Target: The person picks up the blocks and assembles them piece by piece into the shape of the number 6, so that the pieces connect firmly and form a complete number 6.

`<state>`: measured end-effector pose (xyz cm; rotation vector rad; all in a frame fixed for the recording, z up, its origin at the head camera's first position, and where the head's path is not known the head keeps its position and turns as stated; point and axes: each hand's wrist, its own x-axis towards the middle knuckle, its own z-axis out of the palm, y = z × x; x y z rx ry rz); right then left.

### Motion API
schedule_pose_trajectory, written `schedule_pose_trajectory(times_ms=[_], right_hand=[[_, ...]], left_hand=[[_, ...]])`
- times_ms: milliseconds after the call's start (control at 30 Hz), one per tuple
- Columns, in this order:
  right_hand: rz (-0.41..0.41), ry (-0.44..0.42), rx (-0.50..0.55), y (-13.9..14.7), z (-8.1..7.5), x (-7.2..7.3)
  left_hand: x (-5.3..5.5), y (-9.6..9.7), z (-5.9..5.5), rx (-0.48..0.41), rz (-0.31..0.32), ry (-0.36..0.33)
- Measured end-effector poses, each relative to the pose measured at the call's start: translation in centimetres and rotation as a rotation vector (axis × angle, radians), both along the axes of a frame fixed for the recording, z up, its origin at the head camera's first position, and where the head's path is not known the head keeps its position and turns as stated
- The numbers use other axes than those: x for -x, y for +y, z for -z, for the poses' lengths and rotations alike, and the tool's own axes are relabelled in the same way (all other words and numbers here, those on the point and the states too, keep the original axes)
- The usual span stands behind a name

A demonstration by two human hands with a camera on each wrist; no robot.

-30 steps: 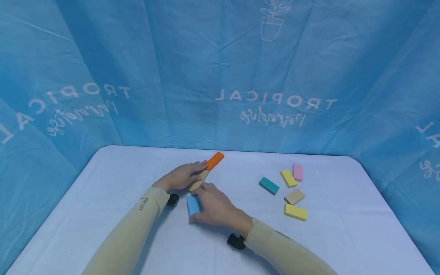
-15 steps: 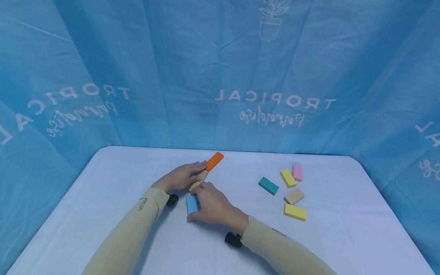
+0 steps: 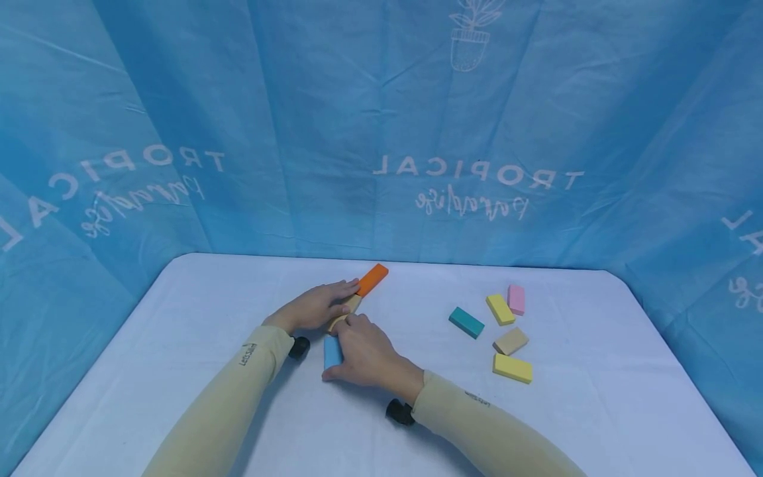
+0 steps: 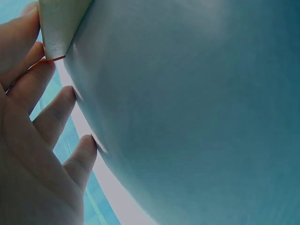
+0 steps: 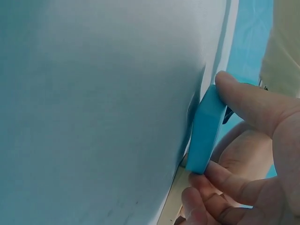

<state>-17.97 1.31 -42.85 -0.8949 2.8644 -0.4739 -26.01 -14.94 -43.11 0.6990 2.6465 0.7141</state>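
Observation:
My left hand point(image 3: 312, 307) holds a beige block point(image 3: 354, 303) lying slantwise on the table, its thumb and fingertips at the sides. In the left wrist view, the block point(image 4: 61, 28) sits between thumb and fingers, while the other fingers spread along the tabletop. An orange block point(image 3: 373, 279) continues the line at the far end of the beige one. My right hand point(image 3: 368, 354) grips a light blue block point(image 3: 332, 352) by its two ends, thumb at the near end. In the right wrist view, this blue block point(image 5: 206, 131) has its far end right at the beige block's near end.
To the right lie several loose blocks: a teal one point(image 3: 466, 322), a yellow one point(image 3: 500, 309), a pink one point(image 3: 516, 300), a beige one point(image 3: 510, 341) and another yellow one point(image 3: 512, 368). A blue printed curtain point(image 3: 334, 132) hangs behind the white table point(image 3: 596, 397).
My right hand has slid the light blue block slightly away from me, closing the gap to the beige block. The left hand, beige block and orange block have stayed in place.

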Motion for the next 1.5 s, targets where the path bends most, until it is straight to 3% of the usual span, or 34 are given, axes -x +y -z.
schedule_pose_trajectory(times_ms=[433,900,1500], right_hand=[[0.002,0.007,0.015,-0.3,0.4,0.5],[-0.039,-0.098,0.074,1.1,-0.3,0.3],[-0.03,-0.078,0.06,0.3,0.0,0.4]], left_hand=[[0.1,0.0,0.3,-0.011,0.006,0.003],[0.0,-0.1,0.1,-0.021,0.023,0.024],[0.2,-0.2,0.4,-0.018,0.029,0.015]])
